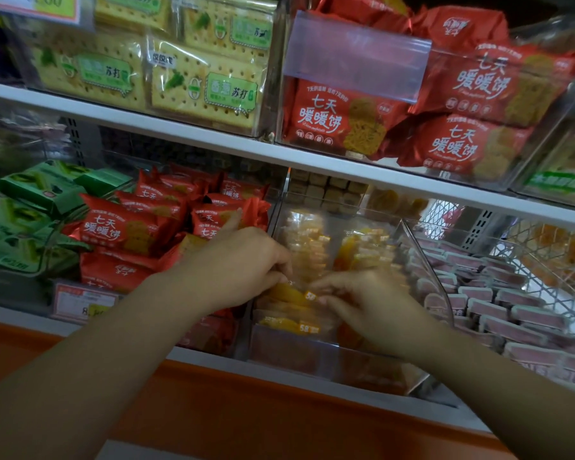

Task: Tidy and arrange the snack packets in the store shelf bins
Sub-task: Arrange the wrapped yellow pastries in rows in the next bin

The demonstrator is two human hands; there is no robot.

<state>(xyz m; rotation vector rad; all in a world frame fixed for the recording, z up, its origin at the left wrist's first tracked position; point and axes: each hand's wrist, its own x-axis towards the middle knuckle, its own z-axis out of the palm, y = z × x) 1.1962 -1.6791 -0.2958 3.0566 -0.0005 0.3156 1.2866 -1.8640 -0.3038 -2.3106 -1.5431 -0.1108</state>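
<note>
- Packets, orange, clear-wrapped (299,327): stacked flat in the clear bin (422,260) at the middle of the lower shelf, with more standing loosely behind. The flat, face-up stack at the front probably keeps the printed labels readable.
- Top packet (289,293): lies at the front of that bin between both hands. It is likely being squared onto the stack below.
- Left hand (246,263): fingers curled down and pinching the packet's left edge, while 1 digit sticks up clear of it. The grip looks meant to steady that side.
- Right hand (369,303): fingertips closed on the packet's right end, near its orange label. Blur hides the exact finger lie.
- Red packets (127,227): heaped unevenly in the bin just left, so probably not yet tidied.
- Green packets (20,210): piled in the far-left bin.
- Pink-edged packets (512,313): set in neat rows in the bin to the right.
- Cracker packs (180,84): upper shelf, standing face-out.
- Price tag (80,302): fixed to the front of the red packets' bin.
</note>
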